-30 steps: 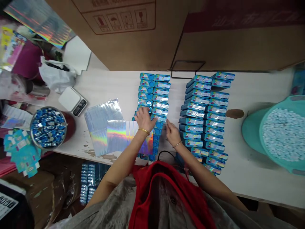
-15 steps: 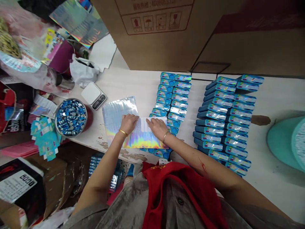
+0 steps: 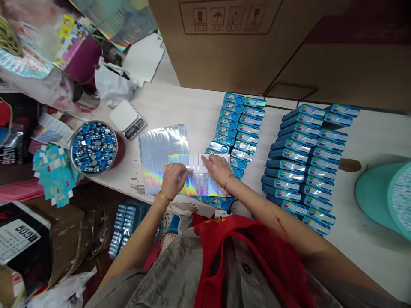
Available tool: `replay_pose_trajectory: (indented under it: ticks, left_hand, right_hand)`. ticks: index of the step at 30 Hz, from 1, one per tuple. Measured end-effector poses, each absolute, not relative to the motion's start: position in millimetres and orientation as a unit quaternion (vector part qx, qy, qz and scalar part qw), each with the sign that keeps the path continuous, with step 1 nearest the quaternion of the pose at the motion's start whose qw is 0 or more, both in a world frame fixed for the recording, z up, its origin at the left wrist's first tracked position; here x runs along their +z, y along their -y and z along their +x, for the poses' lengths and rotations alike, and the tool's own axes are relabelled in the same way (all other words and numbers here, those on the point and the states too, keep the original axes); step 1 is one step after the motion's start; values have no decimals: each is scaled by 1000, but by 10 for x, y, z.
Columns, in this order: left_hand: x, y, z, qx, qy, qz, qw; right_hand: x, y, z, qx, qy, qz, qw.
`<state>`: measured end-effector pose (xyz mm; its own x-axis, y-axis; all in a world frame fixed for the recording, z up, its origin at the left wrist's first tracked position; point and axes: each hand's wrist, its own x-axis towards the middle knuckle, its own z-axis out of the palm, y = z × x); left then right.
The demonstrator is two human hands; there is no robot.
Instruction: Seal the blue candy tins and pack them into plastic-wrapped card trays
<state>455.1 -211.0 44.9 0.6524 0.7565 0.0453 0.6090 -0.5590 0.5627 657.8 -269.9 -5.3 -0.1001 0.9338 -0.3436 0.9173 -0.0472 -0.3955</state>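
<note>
A shiny holographic sticker sheet (image 3: 205, 185) with bare white strips near its upper edge lies in front of me. It overlaps a silvery stack of sheets (image 3: 163, 143) on the left and part of the blue tins on the right. My left hand (image 3: 173, 180) is closed in a pinch on a thin pale sticker strip, just over the sheet's white part. With bent fingers, my right hand (image 3: 218, 169) grips the sheet and presses it down by the white strips. Blue cases (image 3: 231, 116) with small labels stand in two columns beyond it.
More blue cases (image 3: 289, 171) stand in rows on the right, near a teal bucket (image 3: 372, 192). To the left are a metal bowl (image 3: 73, 159) of blue-silver pieces and a white scale (image 3: 123, 115). Large cardboard boxes (image 3: 224, 55) close off the back.
My left hand has gone from lying near the sheet's upper edge to a pinch lower down, baring the sheet's upper left corner. My right hand stays on the sheet. The view has shifted slightly.
</note>
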Motion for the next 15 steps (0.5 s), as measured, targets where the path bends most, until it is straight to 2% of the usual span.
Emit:
replay_pose_trajectory:
  ticks: [2, 5, 8, 11, 15]
  left_hand:
    - [705, 2242, 4567, 233, -470, 797, 302]
    - [951, 2353, 4756, 356, -560, 630, 403]
    - [972, 2393, 5069, 395, -565, 509, 516]
    - [860, 2449, 5402, 386, -549, 439, 598]
    - [677, 2595, 5807, 335, -539, 389, 667]
  right_hand:
    - [-30, 2709, 6598, 301, 669, -675, 75]
    - [101, 2790, 6629, 396, 575, -662, 273]
    - [306, 2970, 6657, 519, 433, -592, 439]
    - [466, 3186, 6725, 562, 316, -573, 505]
    - [482, 3451, 6968, 518, 220, -629, 536]
